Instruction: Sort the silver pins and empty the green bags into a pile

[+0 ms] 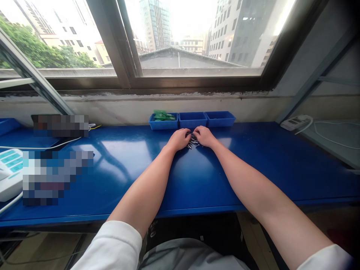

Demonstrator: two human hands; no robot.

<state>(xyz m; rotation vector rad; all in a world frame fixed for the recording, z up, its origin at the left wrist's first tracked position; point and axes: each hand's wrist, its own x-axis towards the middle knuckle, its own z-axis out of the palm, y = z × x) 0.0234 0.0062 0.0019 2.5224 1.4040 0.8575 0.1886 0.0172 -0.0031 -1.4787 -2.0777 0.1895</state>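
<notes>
A small heap of dark and silvery metal pieces, which look like screws (192, 141), lies on the blue table in front of the bins. My left hand (179, 139) rests at the left side of the heap, fingers curved and thumb apart from them. From the right, my right hand (204, 136) reaches to the same heap with bent fingers at its edge. Both hands cup the pieces between them, palms facing down and inward. Whether a single piece sits between any fingertips is too small to make out.
Three blue bins (192, 120) stand in a row against the wall; the left one holds green plastic packets (162, 115). A white device with teal keys (11, 165) is at the table's left. A power strip (296, 122) with a white cable lies at the right. Behind is a window.
</notes>
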